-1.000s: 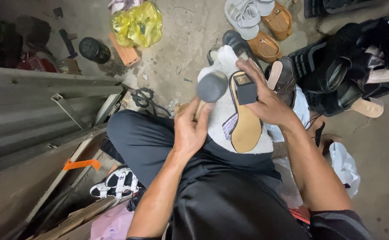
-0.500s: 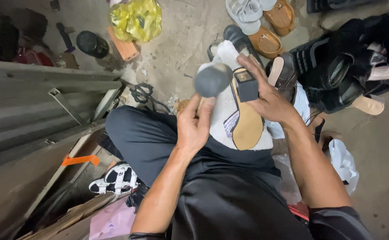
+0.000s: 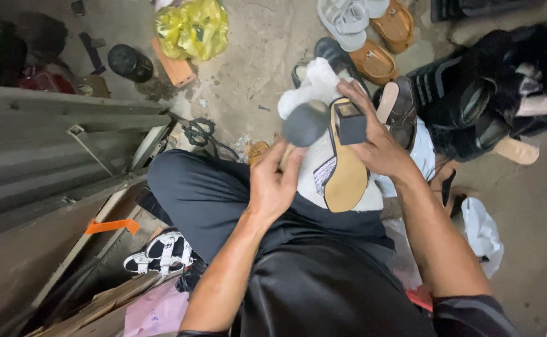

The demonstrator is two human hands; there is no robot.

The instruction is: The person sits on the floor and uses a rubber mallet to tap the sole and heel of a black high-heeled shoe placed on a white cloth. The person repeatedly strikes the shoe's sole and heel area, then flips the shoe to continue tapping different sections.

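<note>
I sit with a white cloth [image 3: 311,81] over my lap. My right hand [image 3: 379,146] grips a shoe held sole up, its tan sole [image 3: 346,181] facing me and its black block heel [image 3: 350,122] under my fingers. My left hand [image 3: 273,184] is closed round the short handle of a tool with a round dark grey head [image 3: 305,125], which is right beside the heel on its left. The handle is mostly hidden in my palm.
Tan sandals [image 3: 386,28] and grey sandals [image 3: 348,19] lie on the concrete floor ahead, with a heap of black shoes [image 3: 486,106] on the right. Scissors [image 3: 198,131], a yellow bag [image 3: 192,25] and a black tin [image 3: 130,62] lie left of them. Metal sheeting [image 3: 36,150] runs along my left.
The tool's grey head rose a little, then came back down beside the heel. Both hands kept their hold.
</note>
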